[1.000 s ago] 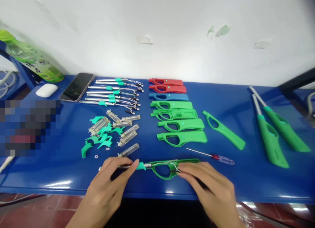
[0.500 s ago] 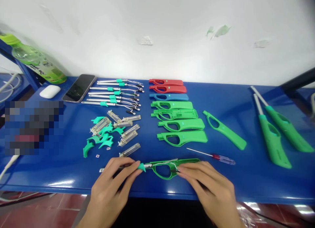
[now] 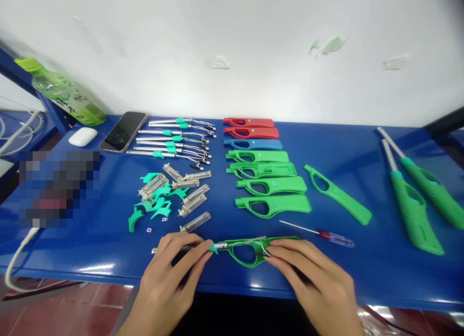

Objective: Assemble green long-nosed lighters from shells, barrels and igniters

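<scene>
Near the table's front edge, my left hand [image 3: 173, 273] is closed around a metal lighter tube [image 3: 222, 246] with a teal trigger piece [image 3: 213, 248]. The tube's right end meets the neck of an open green lighter shell half [image 3: 249, 265], which lies hollow side up. My right hand [image 3: 315, 273] pinches at the white wires [image 3: 264, 248] over the shell's handle. Its fingers cover most of that handle, so what lies under them is hidden. Just right of the hands rests a screwdriver [image 3: 335, 239] with a clear and red handle.
Behind my hands lie clear fuel tanks [image 3: 195, 222], teal triggers [image 3: 135, 219] and a row of wired tubes [image 3: 145, 153]. Red [image 3: 253, 132], blue [image 3: 270, 144] and green shells [image 3: 286, 204] line the middle. Two assembled lighters [image 3: 416, 220] sit right; a phone [image 3: 123, 131] and bottle [image 3: 68, 94] left.
The whole view has shifted slightly, so things appear a little further right. Both hands keep their grips, and the tube and shell hold nearly the same position relative to each other.
</scene>
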Action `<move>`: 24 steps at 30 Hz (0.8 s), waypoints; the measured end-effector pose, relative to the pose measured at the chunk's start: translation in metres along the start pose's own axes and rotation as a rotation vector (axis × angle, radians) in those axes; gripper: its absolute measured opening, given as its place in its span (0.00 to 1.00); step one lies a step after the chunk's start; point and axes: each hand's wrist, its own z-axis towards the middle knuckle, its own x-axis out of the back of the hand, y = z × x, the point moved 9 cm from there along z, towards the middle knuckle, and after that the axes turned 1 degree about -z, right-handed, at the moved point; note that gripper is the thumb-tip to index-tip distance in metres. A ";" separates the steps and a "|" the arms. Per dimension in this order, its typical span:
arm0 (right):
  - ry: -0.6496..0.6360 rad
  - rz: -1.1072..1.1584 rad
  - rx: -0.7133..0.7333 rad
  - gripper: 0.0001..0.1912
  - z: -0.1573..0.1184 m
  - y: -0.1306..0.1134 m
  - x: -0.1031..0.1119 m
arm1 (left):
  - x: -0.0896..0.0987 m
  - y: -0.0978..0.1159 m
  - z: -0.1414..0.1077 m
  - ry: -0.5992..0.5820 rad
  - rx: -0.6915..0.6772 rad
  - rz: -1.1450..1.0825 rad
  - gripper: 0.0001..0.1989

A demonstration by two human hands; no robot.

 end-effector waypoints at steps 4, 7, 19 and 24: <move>-0.003 -0.017 0.009 0.08 -0.002 0.000 0.000 | 0.001 0.001 -0.002 0.000 -0.007 0.029 0.16; -0.020 -0.010 0.008 0.10 -0.003 0.002 -0.001 | 0.011 0.002 -0.001 0.047 -0.014 0.083 0.17; 0.029 0.000 0.048 0.12 -0.002 -0.006 0.003 | 0.068 -0.055 0.013 0.239 0.245 0.568 0.08; 0.039 -0.011 0.048 0.15 -0.003 -0.008 0.004 | 0.066 -0.064 0.012 0.207 0.259 0.559 0.10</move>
